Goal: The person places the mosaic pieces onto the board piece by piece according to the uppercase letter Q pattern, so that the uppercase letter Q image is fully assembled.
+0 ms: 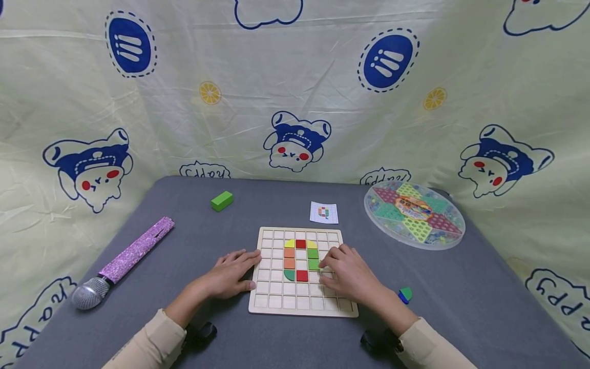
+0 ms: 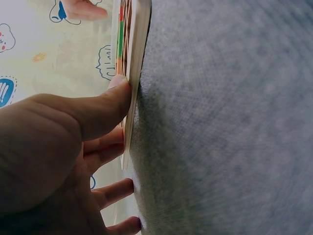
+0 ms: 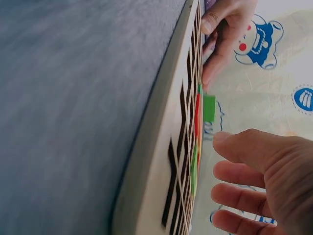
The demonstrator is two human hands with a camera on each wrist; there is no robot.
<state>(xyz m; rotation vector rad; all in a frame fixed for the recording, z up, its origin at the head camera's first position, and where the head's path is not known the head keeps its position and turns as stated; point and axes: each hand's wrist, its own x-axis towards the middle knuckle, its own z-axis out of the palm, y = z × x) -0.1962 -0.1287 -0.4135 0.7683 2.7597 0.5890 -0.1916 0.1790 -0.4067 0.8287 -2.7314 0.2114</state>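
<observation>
A wooden grid board (image 1: 272, 302) lies flat on the table, with several coloured pieces in its cells. Red squares (image 1: 301, 275), orange squares (image 1: 289, 263), green squares (image 1: 313, 264), yellow pieces (image 1: 289, 244) and a dark green rounded piece (image 1: 289, 275) form a ring. My left hand (image 1: 232, 274) rests at the board's left edge; its thumb touches the rim in the left wrist view. Over the board's right side is my right hand (image 1: 348, 271), fingertips close to the lower green square. The right wrist view shows its fingers (image 3: 239, 196) loosely extended, nothing between them.
A printed pattern card (image 1: 324, 212) lies behind the board. A round game box (image 1: 415, 215) sits at back right, a green block (image 1: 222, 201) at back left, a glittery microphone (image 1: 124, 261) at left. Small green and blue pieces (image 1: 405, 294) lie beside my right wrist.
</observation>
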